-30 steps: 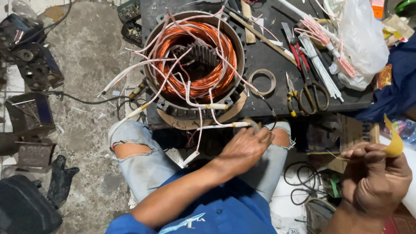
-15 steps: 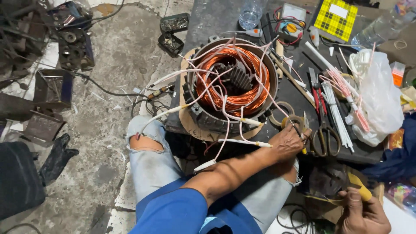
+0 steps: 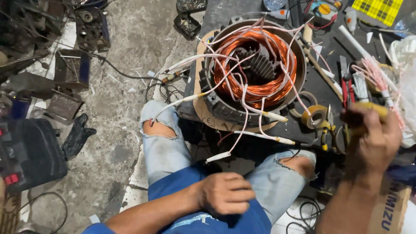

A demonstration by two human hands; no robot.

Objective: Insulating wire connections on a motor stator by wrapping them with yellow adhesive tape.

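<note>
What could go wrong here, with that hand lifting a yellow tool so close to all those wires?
1. The right hand is raised with a yellow tool beside loose white wires that trail off the motor; a swing might snag one and tug the copper coils.
2. Pliers and a tape roll lie near the bench edge; a nudge could knock them onto the knee.
3. The left hand rests on the lap, so nothing steadies the motor.

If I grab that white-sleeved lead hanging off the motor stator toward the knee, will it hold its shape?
Probably not: the lead droops off the stator in a loose curve, so likely floppy and light. Its other end seems tied into the copper windings, so it should tug back.
</note>
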